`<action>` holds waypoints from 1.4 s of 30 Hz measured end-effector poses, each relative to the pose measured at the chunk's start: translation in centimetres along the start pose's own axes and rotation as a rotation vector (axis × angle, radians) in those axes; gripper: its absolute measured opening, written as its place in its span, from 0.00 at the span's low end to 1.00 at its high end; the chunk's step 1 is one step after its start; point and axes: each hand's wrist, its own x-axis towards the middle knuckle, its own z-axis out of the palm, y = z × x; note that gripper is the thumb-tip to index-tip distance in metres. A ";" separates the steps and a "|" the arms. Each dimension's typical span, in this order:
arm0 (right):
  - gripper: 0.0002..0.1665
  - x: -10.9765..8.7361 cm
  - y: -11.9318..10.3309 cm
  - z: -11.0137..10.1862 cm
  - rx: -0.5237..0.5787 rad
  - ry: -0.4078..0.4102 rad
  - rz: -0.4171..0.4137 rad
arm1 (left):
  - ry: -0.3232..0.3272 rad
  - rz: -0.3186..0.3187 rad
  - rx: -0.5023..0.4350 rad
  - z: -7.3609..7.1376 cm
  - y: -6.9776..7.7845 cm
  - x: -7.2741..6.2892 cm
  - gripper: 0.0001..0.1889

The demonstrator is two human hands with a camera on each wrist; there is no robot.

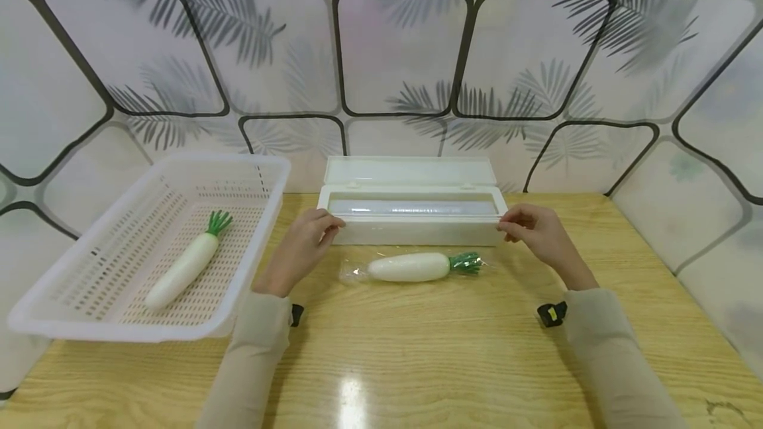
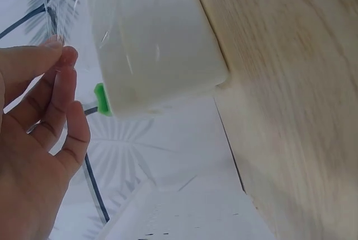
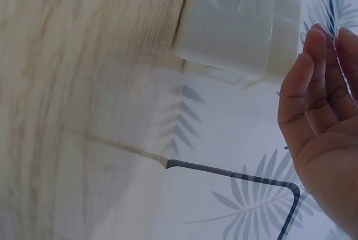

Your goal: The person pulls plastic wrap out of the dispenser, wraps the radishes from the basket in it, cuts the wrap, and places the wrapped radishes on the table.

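- We see clear plastic film [image 2: 120, 27] stretched across the near face of the white film dispenser [image 1: 417, 233], held out between two hands.
- The left hand [image 1: 303, 243] is at the dispenser's left end; its fingers are drawn narrow, thumb against fingertips, pinching an edge of the film.
- The right hand [image 1: 545, 237] is at the right end, its thumb and fingers likewise brought together on the film.
- We see the film roll [image 1: 411, 208] lying lengthwise in the dispenser, whose lid [image 1: 411, 171] stands raised on the far side.
- A small green piece [image 2: 102, 99] shows at the dispenser's left end.
- Just on the near side of the dispenser, we find a wrapped white radish [image 1: 411, 267] lying sideways in clear film, its green stalks to the right.
- To the left stands a white perforated basket [image 1: 149, 333]; inside, a second radish [image 1: 183, 273] lies slantwise, stalks toward the far right.
- Everything rests on a wood-grained desk [image 1: 429, 363].
- Beyond it, we see a pale wall covering [image 1: 405, 51] with dark rounded outlines and grey leaves.
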 end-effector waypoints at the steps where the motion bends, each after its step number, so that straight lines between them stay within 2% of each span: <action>1: 0.03 -0.1 0.0 -0.1 0.007 -0.003 0.001 | -0.003 0.002 -0.001 -0.1 0.1 -0.1 0.05; 9: 0.03 -0.7 -0.1 -0.5 0.044 -0.047 -0.008 | -0.026 0.045 0.036 -0.7 1.0 -0.5 0.02; 13: 0.04 -1.1 0.1 -0.8 0.073 -0.077 -0.041 | -0.028 0.066 0.045 -1.0 1.3 -0.8 0.03; 20: 0.05 -1.4 0.2 -1.2 0.159 -0.143 -0.114 | -0.017 0.172 0.106 -1.2 1.6 -1.8 0.06; 24: 0.07 -1.7 0.3 -1.5 0.185 -0.194 -0.141 | -0.030 0.199 0.111 -1.3 1.9 -2.2 0.07; 27: 0.08 -2.0 0.5 -1.7 0.210 -0.237 -0.138 | -0.072 0.206 0.103 -1.4 2.1 -2.4 0.08; 33: 0.06 -2.5 1.1 -2.0 0.253 -0.319 -0.113 | -0.228 0.192 0.068 -1.4 2.2 -2.7 0.06; 37: 0.09 -2.7 1.6 -2.0 0.271 -0.376 -0.123 | -0.294 0.178 0.031 -1.4 2.3 -2.7 0.05; 42: 0.08 -2.8 2.5 -1.8 0.216 -0.422 -0.144 | -0.362 0.157 0.028 -1.2 2.2 -2.8 0.06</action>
